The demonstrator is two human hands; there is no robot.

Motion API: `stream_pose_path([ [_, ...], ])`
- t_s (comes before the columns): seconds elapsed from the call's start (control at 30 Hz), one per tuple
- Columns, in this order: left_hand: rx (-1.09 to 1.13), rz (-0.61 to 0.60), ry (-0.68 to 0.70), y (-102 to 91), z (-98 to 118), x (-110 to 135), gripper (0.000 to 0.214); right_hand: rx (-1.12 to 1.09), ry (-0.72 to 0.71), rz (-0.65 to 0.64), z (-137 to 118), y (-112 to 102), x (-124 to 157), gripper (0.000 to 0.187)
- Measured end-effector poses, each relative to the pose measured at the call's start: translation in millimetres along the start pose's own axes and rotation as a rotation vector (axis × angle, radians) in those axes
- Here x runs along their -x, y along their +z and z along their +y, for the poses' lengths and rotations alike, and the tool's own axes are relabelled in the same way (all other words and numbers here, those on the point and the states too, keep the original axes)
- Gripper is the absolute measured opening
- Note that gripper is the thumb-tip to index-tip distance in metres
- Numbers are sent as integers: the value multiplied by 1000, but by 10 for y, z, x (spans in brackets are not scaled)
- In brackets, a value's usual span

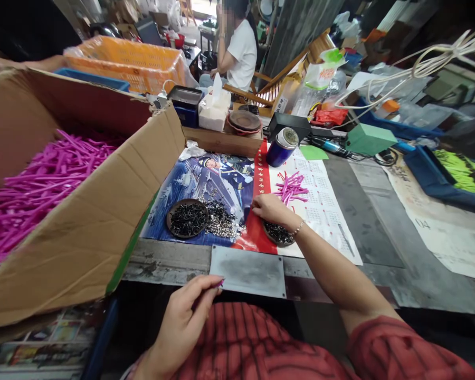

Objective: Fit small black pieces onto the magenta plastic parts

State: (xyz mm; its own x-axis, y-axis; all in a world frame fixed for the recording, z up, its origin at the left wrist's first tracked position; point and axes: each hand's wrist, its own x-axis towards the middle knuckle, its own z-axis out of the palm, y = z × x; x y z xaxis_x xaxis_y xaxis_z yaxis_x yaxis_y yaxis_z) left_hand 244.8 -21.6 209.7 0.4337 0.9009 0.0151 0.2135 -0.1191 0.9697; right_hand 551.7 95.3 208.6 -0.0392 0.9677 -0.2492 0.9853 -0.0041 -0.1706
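We see the left hand (186,322) low in front of the red striped lap. Its thumb and forefinger are pressed together on a small magenta plastic piece (220,283) — only the tip shows past the fingertips, just below the grey metal plate (247,272) on the table's near edge.

The right hand (271,208) is stretched out over the printed calendar poster (324,211). Its fingers curl downward, with the fingertips at the edge of a loose heap of tiny silver metal bits (221,220). We cannot tell whether it pinches anything, since the fingertips are turned away from us. Its wrist, with a thin beaded bracelet (298,228), lies over a shallow round dish of small black pins (279,234). A second round dark dish of black pins (187,218) sits to the left of the silver heap, right against it.

Just beyond the right hand lies a small pile of short magenta plastic tubes (291,187). Behind that a dark blue cylindrical can (282,146) stands tilted.

At the left a big open cardboard box (83,221) leans against the table, filled with long magenta plastic sticks (35,179). Farther back we make out an orange plastic crate (130,63), a white tissue box (214,108) and — seated well apart from us — a person in a white shirt (241,50).
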Motion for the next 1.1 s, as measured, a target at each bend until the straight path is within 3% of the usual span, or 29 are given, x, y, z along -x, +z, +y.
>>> stream_pose_path([
  [0.1,137,41,-127,24,-17,-11,20,-172,-72,103,-237,-38,313,12],
  [0.2,244,128,-218,55,-54,-28,24,-709,-281,208,-581,12,740,8],
  [0.3,293,187,-241,104,-85,-71,26,-900,-359,230,-888,141,1070,13],
  [0.43,379,195,-229,205,-66,-149,29,-915,-310,366,-1057,282,1217,22],
  [0.6,500,157,-282,321,-83,-205,34,-854,-278,568,-1059,355,1226,15],
  [0.8,626,96,-359,361,-190,-311,42,-838,-315,706,-1057,444,1213,11],
  [1.1,809,92,-443,499,92,-425,48,-605,-412,1123,-971,636,1178,35],
])
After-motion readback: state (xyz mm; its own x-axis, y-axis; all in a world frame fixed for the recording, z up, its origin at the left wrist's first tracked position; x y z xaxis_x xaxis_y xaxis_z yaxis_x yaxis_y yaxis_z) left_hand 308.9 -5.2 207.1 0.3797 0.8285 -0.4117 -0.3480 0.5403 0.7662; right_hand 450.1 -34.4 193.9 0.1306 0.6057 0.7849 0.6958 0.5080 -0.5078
